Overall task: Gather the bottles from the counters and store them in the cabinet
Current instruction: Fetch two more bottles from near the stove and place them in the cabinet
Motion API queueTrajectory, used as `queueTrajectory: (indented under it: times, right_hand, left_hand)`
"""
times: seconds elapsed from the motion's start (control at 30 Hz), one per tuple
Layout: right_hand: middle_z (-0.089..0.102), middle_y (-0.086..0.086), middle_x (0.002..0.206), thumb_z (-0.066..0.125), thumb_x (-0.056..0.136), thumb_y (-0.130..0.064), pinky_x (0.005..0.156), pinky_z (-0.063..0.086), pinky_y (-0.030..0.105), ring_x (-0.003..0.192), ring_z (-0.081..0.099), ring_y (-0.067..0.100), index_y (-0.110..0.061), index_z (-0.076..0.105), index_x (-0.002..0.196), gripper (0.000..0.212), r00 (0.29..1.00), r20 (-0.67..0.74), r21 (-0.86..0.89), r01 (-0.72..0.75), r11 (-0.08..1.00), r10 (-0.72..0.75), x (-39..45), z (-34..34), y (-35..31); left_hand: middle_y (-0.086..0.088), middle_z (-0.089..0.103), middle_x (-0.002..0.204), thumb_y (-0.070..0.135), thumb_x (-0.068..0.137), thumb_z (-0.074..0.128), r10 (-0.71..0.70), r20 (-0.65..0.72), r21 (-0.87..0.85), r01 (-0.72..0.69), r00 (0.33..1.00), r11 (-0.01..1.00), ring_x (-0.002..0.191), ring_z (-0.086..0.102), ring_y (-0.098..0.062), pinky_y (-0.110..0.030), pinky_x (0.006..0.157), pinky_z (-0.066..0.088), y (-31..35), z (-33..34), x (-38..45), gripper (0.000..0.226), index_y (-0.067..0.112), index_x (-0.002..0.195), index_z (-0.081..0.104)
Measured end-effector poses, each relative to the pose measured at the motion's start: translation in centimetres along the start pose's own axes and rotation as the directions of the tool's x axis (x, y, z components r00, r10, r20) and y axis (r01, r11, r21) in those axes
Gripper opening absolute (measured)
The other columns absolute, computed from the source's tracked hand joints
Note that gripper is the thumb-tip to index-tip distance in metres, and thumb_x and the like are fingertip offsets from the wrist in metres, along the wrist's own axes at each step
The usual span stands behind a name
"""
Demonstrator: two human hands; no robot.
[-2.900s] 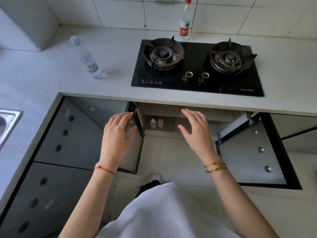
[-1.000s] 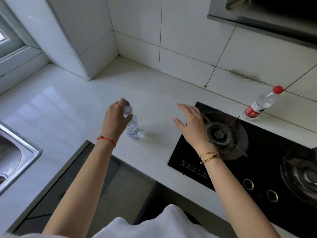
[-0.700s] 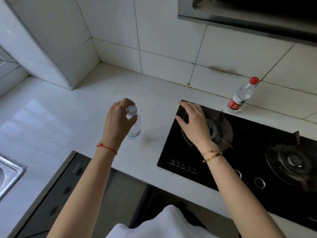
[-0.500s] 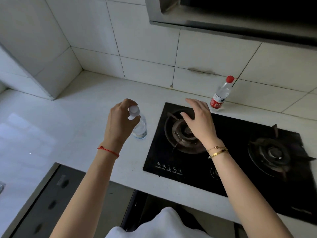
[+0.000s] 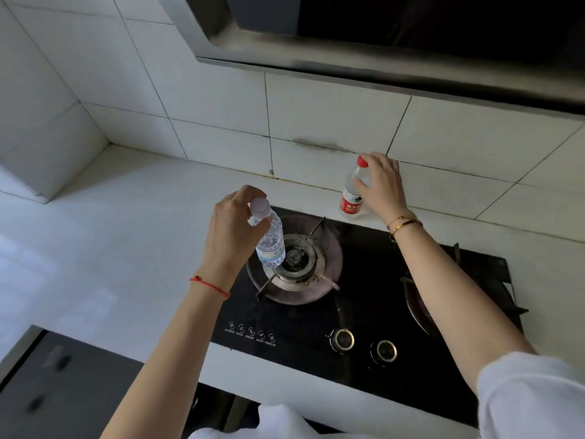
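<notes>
The left hand point(image 5: 232, 231) pinches the clear bottle point(image 5: 269, 240) by its neck, fingers curled just under the white cap, so it hangs free above the left burner point(image 5: 296, 259) and is easy to carry off. At about one o'clock from it, the right hand point(image 5: 381, 185) is wrapped round the shoulder of the red-cap bottle point(image 5: 351, 198), thumb in front and fingers behind. This bottle looks to be standing on the surface point(image 5: 126, 217) behind the hob point(image 5: 364, 312), close to the tiled wall, which probably explains the long reach over the pan supports. (Whether it has left the surface I cannot tell.)

The hood point(image 5: 380, 58) hangs at twelve o'clock. A dark cabinet front point(image 5: 63, 391) sits at seven o'clock. The burner's raised prongs lie beneath both forearms and could catch a bottle brought back low.
</notes>
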State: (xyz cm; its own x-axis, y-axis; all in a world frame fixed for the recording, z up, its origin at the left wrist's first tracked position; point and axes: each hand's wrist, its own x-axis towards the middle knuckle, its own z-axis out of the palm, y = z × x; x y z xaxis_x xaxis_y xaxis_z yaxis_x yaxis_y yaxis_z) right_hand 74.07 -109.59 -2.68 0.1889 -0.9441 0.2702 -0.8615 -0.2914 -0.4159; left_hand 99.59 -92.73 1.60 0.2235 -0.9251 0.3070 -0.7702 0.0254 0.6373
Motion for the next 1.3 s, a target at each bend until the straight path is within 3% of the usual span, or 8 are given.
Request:
queueTrajectory:
  times: [0.1,0.27,0.57,0.67,0.93,1.13,1.3]
  right_hand:
    - [0.046,0.011,0.142,0.06,0.091,-0.017,0.107,0.038,0.044,0.129,0.039,0.033,-0.009,0.047,0.137,0.048,0.999,0.044,-0.005,-0.006,1.0,0.006,2.4,0.5,1.2]
    - [0.045,0.012,0.142,0.058,0.094,-0.019,0.104,0.04,0.045,0.129,0.04,0.035,-0.01,0.045,0.139,0.048,0.991,0.127,-0.018,-0.027,0.999,0.029,4.6,1.8,2.4]
    - [0.055,0.017,0.117,0.053,0.093,-0.006,0.088,0.046,0.04,0.114,0.048,0.034,-0.008,0.048,0.116,0.024,0.997,0.081,0.056,0.008,0.998,-0.012,3.5,2.0,3.0]
    - [0.057,0.015,0.109,0.052,0.093,-0.005,0.086,0.048,0.04,0.109,0.048,0.031,-0.009,0.049,0.111,0.019,0.998,0.02,0.109,0.05,0.993,-0.052,1.2,1.8,3.0]
    - [0.057,0.007,0.113,0.056,0.091,-0.004,0.086,0.046,0.033,0.108,0.046,0.023,-0.014,0.05,0.118,0.03,0.972,-0.192,0.185,0.17,0.968,-0.135,-5.4,-2.0,-0.1]
    - [0.058,0.005,0.114,0.06,0.087,-0.001,0.085,0.03,0.017,0.107,0.044,0.018,-0.012,0.053,0.118,0.034,0.968,-0.216,0.217,0.176,0.96,-0.129,-13.6,-5.5,-4.4]
    - [0.059,0.002,0.116,0.062,0.087,-0.004,0.088,0.033,0.023,0.109,0.045,0.017,-0.015,0.053,0.119,0.035,0.983,-0.168,0.25,0.109,0.962,-0.068,-23.6,-6.7,-7.9]
  left_hand:
    - [-0.001,0.068,0.09,0.005,0.072,0.071,-0.007,-0.009,0.017,0.007,1.0,1.0,0.071,0.053,-0.016,-0.015,0.059,0.037,1.4,1.4,0.7,0.028,0.015,0.098,0.065]
    - [0.0,0.069,0.091,0.004,0.071,0.072,-0.019,-0.009,0.036,0.019,1.0,0.999,0.072,0.053,-0.015,-0.021,0.062,0.04,2.9,3.0,1.5,0.031,0.016,0.098,0.065]
    - [0.002,0.068,0.091,0.006,0.071,0.074,-0.045,-0.026,0.05,0.047,0.999,0.998,0.071,0.052,-0.011,-0.005,0.061,0.034,4.8,4.0,1.3,0.032,0.016,0.1,0.065]
    - [0.003,0.067,0.088,0.006,0.072,0.074,-0.029,-0.036,0.055,0.031,0.999,0.998,0.07,0.051,-0.01,-0.004,0.06,0.033,5.3,3.7,0.6,0.03,0.016,0.099,0.065]
    - [0.004,0.068,0.087,0.007,0.071,0.075,0.029,-0.056,0.052,-0.026,0.998,0.998,0.071,0.052,-0.011,-0.009,0.062,0.035,5.9,1.8,-2.9,0.03,0.015,0.099,0.066]
    - [0.006,0.067,0.085,0.005,0.073,0.073,0.097,-0.061,0.013,-0.097,0.993,0.995,0.072,0.053,-0.01,-0.009,0.062,0.036,5.8,-1.1,-8.5,0.026,0.015,0.096,0.065]
    - [0.006,0.069,0.085,0.007,0.073,0.074,0.148,-0.033,-0.024,-0.149,0.988,0.989,0.072,0.054,-0.01,-0.007,0.062,0.038,5.1,-4.2,-15.2,0.024,0.016,0.093,0.066]
